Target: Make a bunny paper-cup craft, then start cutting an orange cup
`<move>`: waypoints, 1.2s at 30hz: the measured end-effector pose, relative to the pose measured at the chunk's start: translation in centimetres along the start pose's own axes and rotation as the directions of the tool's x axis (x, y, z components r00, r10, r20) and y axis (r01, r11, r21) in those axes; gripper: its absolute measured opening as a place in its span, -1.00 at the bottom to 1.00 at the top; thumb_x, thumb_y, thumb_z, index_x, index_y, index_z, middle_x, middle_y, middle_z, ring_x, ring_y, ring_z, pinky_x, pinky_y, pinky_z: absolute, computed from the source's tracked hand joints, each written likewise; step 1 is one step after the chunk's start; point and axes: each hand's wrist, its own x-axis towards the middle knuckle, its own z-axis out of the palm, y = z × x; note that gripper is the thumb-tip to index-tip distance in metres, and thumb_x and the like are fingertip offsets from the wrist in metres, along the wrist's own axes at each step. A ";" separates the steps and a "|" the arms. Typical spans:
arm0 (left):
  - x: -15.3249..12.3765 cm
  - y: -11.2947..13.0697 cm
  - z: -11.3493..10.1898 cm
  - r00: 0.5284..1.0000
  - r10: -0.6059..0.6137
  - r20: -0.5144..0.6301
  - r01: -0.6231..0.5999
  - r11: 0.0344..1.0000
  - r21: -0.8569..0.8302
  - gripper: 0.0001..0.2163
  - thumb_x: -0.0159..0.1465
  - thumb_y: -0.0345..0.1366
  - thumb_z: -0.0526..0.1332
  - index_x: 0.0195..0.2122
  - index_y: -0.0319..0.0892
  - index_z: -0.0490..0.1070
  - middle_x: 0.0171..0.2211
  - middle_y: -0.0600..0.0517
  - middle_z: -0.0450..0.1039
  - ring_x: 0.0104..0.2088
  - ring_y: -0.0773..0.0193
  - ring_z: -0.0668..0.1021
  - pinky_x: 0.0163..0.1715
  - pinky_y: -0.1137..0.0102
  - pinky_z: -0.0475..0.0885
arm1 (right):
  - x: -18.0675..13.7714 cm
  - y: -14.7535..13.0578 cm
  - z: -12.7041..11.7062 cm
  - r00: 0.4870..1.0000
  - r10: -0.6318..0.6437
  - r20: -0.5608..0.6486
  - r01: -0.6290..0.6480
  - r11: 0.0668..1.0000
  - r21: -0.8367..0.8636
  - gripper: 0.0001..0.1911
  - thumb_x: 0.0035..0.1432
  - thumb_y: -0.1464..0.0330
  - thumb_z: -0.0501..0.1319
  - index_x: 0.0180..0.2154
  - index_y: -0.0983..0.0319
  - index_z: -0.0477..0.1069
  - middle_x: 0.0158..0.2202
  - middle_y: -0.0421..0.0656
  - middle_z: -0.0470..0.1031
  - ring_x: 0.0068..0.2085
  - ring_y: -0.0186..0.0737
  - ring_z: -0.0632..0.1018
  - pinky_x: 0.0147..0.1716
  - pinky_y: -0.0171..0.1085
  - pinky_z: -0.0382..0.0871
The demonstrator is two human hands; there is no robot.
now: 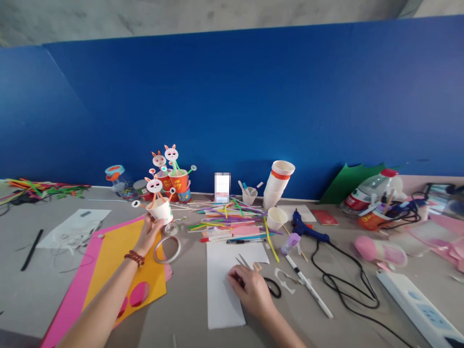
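Note:
My left hand [149,234] is closed round a white paper cup [160,210] at the left of the table. A paper rabbit head [154,184] rises from this cup, with small round paper discs on stalks at its sides. My right hand [252,288] rests on a sheet of white paper [221,309], its fingers curled in and nothing visible in them. Scissors [274,287] lie partly hidden under that hand, blades pointing away. A roll of tape [167,250] and a smaller clear roll [171,228] lie just below the held cup.
Two finished rabbit cups, the nearer one red [178,181], stand behind. Coloured pipe cleaners [232,217] cover the middle. To the right are stacked cups [277,183], a blue glue gun [308,229] with its cord, a marker [310,287] and a power strip [422,309]. Pink and yellow sheets [108,256] lie left.

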 end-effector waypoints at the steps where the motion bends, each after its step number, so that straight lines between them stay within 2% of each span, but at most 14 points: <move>1: 0.1 0.3 -0.3 1.000 0.012 -0.008 -0.011 1.000 0.012 -0.46 0.16 -0.10 0.34 0.13 -0.08 0.24 0.16 -0.12 0.38 0.12 -0.03 0.49 0.10 0.09 0.43 | 0.0 0.0 0.0 1.000 0.001 0.001 -0.001 1.000 -0.001 -0.86 0.23 0.43 0.13 -0.38 0.19 0.42 -0.44 -0.21 0.51 -0.44 -0.24 0.50 -0.43 -0.36 0.20; 5: 2.2 1.0 -1.6 0.999 0.034 -0.010 -0.034 0.999 0.019 -0.43 0.13 -0.08 0.37 0.14 -0.06 0.27 0.18 -0.11 0.38 0.20 -0.06 0.42 0.18 0.09 0.35 | 0.0 0.0 0.0 1.000 0.010 -0.005 -0.010 1.000 -0.013 -0.87 0.22 0.42 0.14 -0.37 0.18 0.42 -0.45 -0.22 0.52 -0.44 -0.24 0.50 -0.44 -0.35 0.20; 10: 4.2 -0.1 -2.6 1.000 -0.012 0.029 0.011 1.000 0.011 -0.38 0.08 -0.06 0.41 0.14 -0.12 0.33 0.16 -0.17 0.42 0.21 -0.14 0.40 0.21 0.01 0.29 | 0.0 -0.1 0.0 1.000 0.003 -0.014 -0.003 1.000 -0.021 -0.86 0.22 0.42 0.13 -0.37 0.18 0.43 -0.45 -0.22 0.51 -0.44 -0.24 0.51 -0.44 -0.35 0.20; 19: 5.2 -2.6 -2.8 0.995 -0.081 0.059 0.081 0.997 0.003 -0.31 0.03 -0.01 0.42 0.17 -0.14 0.33 0.13 -0.17 0.46 0.18 -0.13 0.44 0.17 0.02 0.34 | 0.1 0.1 0.0 1.000 0.001 -0.005 -0.001 1.000 -0.024 -0.86 0.22 0.42 0.13 -0.38 0.17 0.43 -0.45 -0.22 0.52 -0.44 -0.24 0.51 -0.44 -0.35 0.20; 22: 5.5 -2.7 -2.7 0.993 -0.089 0.076 0.090 0.996 -0.001 -0.29 0.01 0.00 0.43 0.16 -0.16 0.33 0.09 -0.19 0.49 0.13 -0.15 0.48 0.11 0.01 0.40 | 0.1 0.0 0.0 1.000 -0.001 -0.004 0.001 1.000 -0.022 -0.85 0.23 0.43 0.13 -0.38 0.17 0.43 -0.45 -0.22 0.52 -0.43 -0.23 0.51 -0.44 -0.35 0.21; 26: 5.4 -2.5 -2.3 0.993 -0.079 0.093 0.080 0.997 -0.010 -0.25 0.01 -0.02 0.43 0.20 -0.17 0.28 0.13 -0.22 0.45 0.15 -0.17 0.46 0.12 -0.04 0.38 | 0.1 -0.2 -0.1 1.000 -0.004 -0.005 0.004 1.000 -0.028 -0.85 0.21 0.44 0.14 -0.39 0.18 0.43 -0.45 -0.22 0.52 -0.44 -0.24 0.51 -0.44 -0.35 0.20; 30: 5.0 -1.8 -1.8 0.994 -0.045 0.095 0.046 0.999 -0.009 -0.20 -0.02 -0.12 0.46 0.24 -0.09 0.20 0.14 -0.19 0.43 0.13 -0.12 0.48 0.14 -0.07 0.36 | 0.1 -0.2 -0.2 1.000 -0.012 -0.007 0.012 1.000 -0.025 -0.85 0.21 0.44 0.14 -0.39 0.17 0.43 -0.45 -0.23 0.52 -0.44 -0.23 0.51 -0.45 -0.35 0.20; 36: 4.8 -1.8 -1.2 0.999 -0.015 0.039 0.013 0.999 0.045 -0.35 -0.02 -0.24 0.46 0.10 -0.09 0.30 0.03 -0.14 0.47 0.00 -0.10 0.56 -0.01 -0.07 0.49 | 0.0 0.0 0.0 1.000 -0.006 -0.001 0.006 0.999 -0.035 -0.86 0.21 0.44 0.14 -0.38 0.18 0.43 -0.44 -0.22 0.53 -0.43 -0.23 0.52 -0.44 -0.35 0.20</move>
